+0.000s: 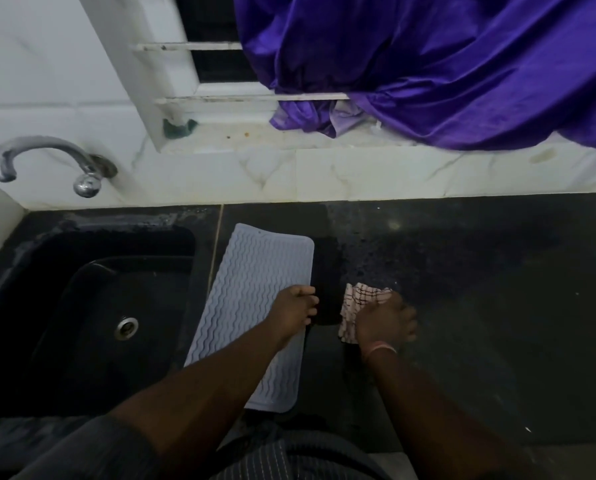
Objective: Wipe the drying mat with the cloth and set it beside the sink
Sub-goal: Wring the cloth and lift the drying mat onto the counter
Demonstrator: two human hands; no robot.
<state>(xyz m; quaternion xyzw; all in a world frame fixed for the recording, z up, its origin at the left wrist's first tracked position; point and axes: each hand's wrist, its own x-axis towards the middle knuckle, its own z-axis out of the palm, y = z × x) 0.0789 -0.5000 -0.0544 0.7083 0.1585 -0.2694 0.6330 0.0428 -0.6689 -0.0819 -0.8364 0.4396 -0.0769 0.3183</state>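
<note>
L hand (294,308) on mat (255,289); R hand (386,320) grips cloth (360,299)

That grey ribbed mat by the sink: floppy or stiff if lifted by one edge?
The pale grey wavy-ribbed mat is probably floppy: it looks thin and lies flat on the black counter, like silicone. Likely light. The counter beside it looks wet, so it may cling or slide. The left hand rests at its right edge.

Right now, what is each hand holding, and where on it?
Left hand is at the right long edge of the drying mat, fingers on that edge. Right hand is on the checked cloth, bunched on the counter, covering its near end.
</note>
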